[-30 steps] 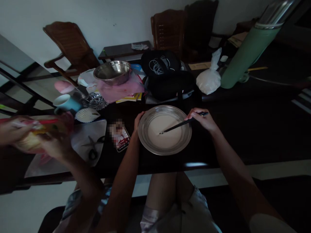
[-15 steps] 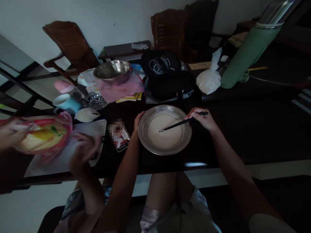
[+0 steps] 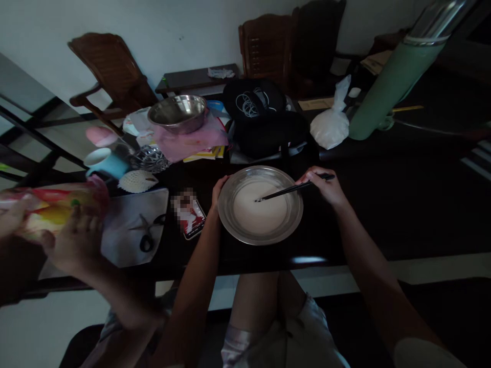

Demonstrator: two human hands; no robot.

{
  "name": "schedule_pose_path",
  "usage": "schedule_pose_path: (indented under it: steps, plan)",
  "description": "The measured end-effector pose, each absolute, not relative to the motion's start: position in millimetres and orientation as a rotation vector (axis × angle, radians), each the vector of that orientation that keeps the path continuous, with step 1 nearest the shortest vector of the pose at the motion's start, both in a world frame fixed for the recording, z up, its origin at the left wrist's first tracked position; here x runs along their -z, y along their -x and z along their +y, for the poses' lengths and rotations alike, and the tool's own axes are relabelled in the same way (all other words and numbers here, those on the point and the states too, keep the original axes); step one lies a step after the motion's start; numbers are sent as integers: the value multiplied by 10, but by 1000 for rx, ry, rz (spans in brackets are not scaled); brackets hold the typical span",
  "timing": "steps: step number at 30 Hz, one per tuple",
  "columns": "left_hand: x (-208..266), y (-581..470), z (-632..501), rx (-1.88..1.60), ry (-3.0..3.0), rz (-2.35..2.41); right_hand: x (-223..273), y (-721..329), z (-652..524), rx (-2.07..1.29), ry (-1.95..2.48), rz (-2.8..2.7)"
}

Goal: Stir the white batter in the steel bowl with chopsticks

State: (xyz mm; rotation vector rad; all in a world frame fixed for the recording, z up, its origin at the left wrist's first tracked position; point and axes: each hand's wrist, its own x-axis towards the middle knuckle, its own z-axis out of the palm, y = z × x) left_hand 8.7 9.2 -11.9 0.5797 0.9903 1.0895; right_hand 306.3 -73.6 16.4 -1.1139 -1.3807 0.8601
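Observation:
A wide metal bowl (image 3: 233,225) stands on the dark table with a smooth, milky white liquid (image 3: 264,214) inside. My left hand (image 3: 219,191) grips the bowl's left rim, its fingers partly hidden behind the edge. In my right hand (image 3: 324,186) is a pair of dark chopsticks (image 3: 286,193), slanting down to the left over the bowl. Their tips are at the liquid and carry a bit of white stuff. A phone (image 3: 194,220) with a lit screen lies left of the bowl.
At left a co-worker's hands (image 3: 76,240) hold a red and yellow plastic package (image 3: 53,209). Scissors (image 3: 146,235) lie on a pale sheet (image 3: 123,245). Behind are a second metal bowl (image 3: 176,122), a black case (image 3: 268,133), a tied bag of white powder (image 3: 330,128) and a tall green thermos (image 3: 395,87).
The chopstick tips have shifted slightly right in the liquid, with my right hand. The co-worker's near hand has moved left onto the package, uncovering the scissors. My left hand stays put.

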Motion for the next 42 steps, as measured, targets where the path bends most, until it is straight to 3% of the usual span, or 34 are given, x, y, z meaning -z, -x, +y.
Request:
schedule_pose_path:
  steps: [42]
  plan:
    - [126, -84, 100, -1068, -587, 966, -146, -3101, -750, -922, 1082, -1361]
